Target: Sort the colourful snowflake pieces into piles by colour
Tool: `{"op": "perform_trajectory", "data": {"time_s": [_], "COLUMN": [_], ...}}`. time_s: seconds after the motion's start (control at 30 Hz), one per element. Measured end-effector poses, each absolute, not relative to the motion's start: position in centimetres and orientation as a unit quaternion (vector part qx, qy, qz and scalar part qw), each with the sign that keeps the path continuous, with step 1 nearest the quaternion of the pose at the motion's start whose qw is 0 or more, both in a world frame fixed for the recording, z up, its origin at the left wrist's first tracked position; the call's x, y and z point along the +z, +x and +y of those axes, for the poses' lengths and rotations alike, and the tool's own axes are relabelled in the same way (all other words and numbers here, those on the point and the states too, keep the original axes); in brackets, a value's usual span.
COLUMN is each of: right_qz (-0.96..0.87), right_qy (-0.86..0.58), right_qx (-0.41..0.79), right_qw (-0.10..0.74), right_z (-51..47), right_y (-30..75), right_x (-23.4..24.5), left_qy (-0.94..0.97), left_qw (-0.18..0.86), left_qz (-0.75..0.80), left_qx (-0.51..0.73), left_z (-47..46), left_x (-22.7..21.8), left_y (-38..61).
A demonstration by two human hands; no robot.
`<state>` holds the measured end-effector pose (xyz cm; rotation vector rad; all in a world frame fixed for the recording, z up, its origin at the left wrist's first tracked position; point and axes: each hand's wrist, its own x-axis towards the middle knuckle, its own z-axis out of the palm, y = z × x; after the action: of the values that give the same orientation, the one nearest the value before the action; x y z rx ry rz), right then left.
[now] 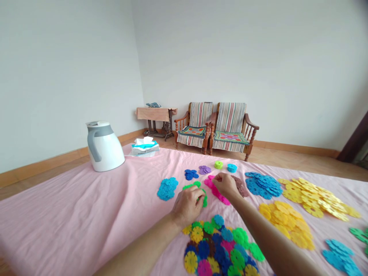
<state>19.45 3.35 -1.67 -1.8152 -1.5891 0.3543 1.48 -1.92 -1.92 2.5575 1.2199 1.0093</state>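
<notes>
My left hand (188, 205) is curled over a pile of green snowflake discs (194, 185), its fingers bent in and partly hidden. Over the pink snowflake discs (213, 186), my right hand (226, 184) has its fingertips pinched together; anything between them is too hidden to name. Brown discs (240, 186) lie just beyond the right wrist. Below both hands spreads a mixed heap of discs (220, 249) in several colours, partly covered by the right forearm.
Light-blue discs (167, 188) lie left, with dark-blue (191, 174) and purple ones (204, 169) behind. Lime (218, 165) and cyan stacks (231, 168) stand farther back. Blue (263, 185) and yellow piles (319, 197) are right. A white jug (107, 151) and tissue box (145, 147) stand far left.
</notes>
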Motion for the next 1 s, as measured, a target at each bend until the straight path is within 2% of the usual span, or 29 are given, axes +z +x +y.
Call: {"op": "perform_trajectory", "data": {"time_s": [0.37,0.57,0.7,1.0], "right_qz": [-0.669,-0.746,-0.786,-0.817], "right_qy": [-0.648,-0.552,-0.514,-0.493], "right_qx": [0.161,0.298,0.305,0.274], "right_qw": [0.327,0.225,0.155,0.120], "right_z": [-4.1,-8.4,-10.2,-11.2], "right_y": [24.3,24.2,22.9,21.6], "right_x": [-1.3,1.0,1.7,2.3], "left_qy": [0.849,0.849,0.847,0.849], "left_qw": [0.058,0.065,0.067,0.062], "left_qz": [0.412,0.415,0.416,0.415], "left_qx": [0.327,0.321,0.324,0.320], "left_z": [-1.8,-1.7,-1.6,-1.6], "left_x": [-1.8,-2.0,-2.0,-2.0], "left_y": [1.7,1.6,1.5,1.5]}}
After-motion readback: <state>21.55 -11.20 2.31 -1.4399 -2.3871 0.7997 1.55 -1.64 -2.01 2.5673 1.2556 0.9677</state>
